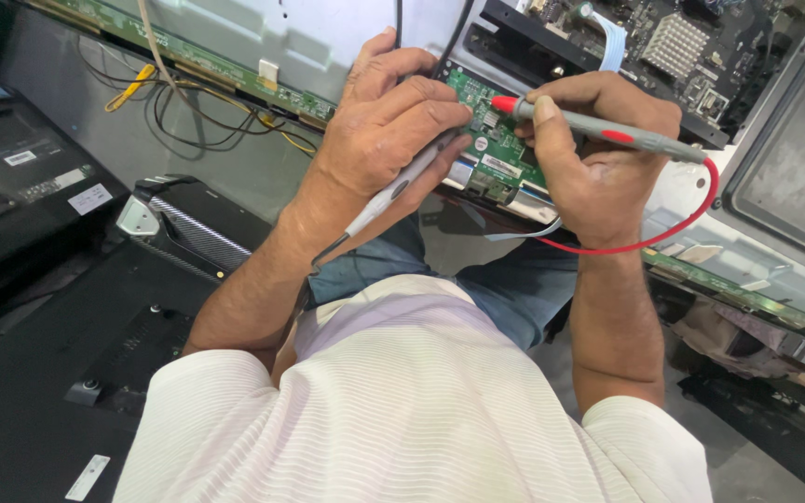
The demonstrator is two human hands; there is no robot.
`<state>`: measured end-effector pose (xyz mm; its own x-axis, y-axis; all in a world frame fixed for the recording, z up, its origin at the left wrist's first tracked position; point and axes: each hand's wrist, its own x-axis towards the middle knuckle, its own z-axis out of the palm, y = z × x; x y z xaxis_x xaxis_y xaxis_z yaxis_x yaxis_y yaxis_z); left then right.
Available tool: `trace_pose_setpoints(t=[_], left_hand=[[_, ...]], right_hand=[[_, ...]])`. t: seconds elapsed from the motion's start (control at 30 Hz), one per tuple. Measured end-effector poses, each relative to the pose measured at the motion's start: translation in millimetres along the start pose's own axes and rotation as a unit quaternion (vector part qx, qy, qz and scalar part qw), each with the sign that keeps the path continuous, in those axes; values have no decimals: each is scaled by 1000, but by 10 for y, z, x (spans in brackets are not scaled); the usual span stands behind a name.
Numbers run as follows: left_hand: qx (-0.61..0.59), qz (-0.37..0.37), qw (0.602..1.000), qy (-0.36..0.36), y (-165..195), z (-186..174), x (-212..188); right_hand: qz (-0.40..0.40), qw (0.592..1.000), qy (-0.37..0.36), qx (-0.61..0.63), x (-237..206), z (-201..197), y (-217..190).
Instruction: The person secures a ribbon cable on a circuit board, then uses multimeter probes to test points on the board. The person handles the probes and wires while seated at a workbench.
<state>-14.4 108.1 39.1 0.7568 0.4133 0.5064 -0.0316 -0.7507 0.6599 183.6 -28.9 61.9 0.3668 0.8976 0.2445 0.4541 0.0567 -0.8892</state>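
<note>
Gripping red-tipped probe (598, 129) pen-style in right hand (598, 177), fingers closed round it, tip down on green circuit board (500, 154). Left hand (388, 130) curled around grey probe (402, 186), wrist bent, knuckles over same board.

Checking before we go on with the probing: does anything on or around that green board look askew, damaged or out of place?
Nothing looks damaged. The green circuit board lies flat, with the right hand holding the red-tipped probe to it and the left hand holding the grey probe. Only the loose yellow and black wires sprawl untidily across the panel behind.
</note>
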Motion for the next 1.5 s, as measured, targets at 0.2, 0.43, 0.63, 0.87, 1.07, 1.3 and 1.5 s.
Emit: trace_pose_setpoints(t=[0.2, 0.43, 0.63, 0.87, 1.07, 1.3, 1.5], left_hand=[[-6, -10, 1000, -1, 20, -10, 4], [-2, 1, 1000, 2, 10, -8, 18], [-3, 0, 1000, 2, 9, -6, 14], [-4, -2, 1000, 6, 11, -6, 19], [-17, -2, 1000, 12, 8, -13, 13], [-31, -3, 1000, 3, -72, -90, 77], [-29, 17, 999, -30, -157, -176, 150]], right_hand=[[8, 1000, 3, 3, 2, 8, -10], [19, 1000, 12, -1, 6, 24, -41], [20, 1000, 15, -2, 5, 36, -33], [16, 1000, 13, 0, 6, 28, -20], [22, 1000, 11, 12, -28, 5, -28], [14, 1000, 4, 21, -30, 3, -24], [-10, 1000, -1, -11, -13, -4, -35]])
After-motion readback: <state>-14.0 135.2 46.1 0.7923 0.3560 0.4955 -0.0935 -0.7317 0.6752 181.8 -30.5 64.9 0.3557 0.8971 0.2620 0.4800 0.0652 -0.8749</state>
